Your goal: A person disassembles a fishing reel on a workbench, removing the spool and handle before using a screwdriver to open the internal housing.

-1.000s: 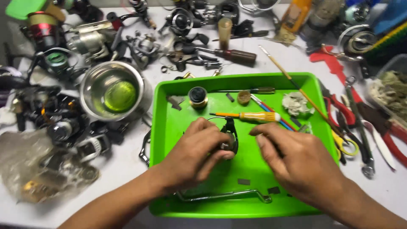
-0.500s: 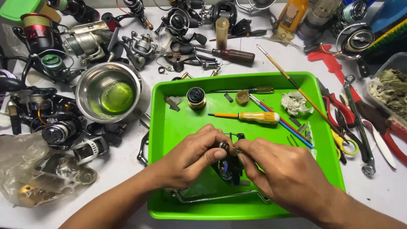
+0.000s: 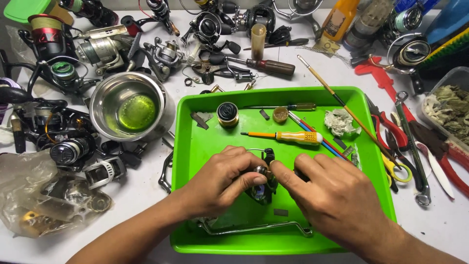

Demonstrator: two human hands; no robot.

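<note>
Two hands meet over the middle of the green tray, both closed on a small dark reel body held just above its floor. The left hand wraps it from one side; the right hand pinches it with fingertips. Inside the tray, beyond the hands, lies an orange-handled screwdriver. Left of the tray stands a steel bowl of greenish liquid on the tabletop.
</note>
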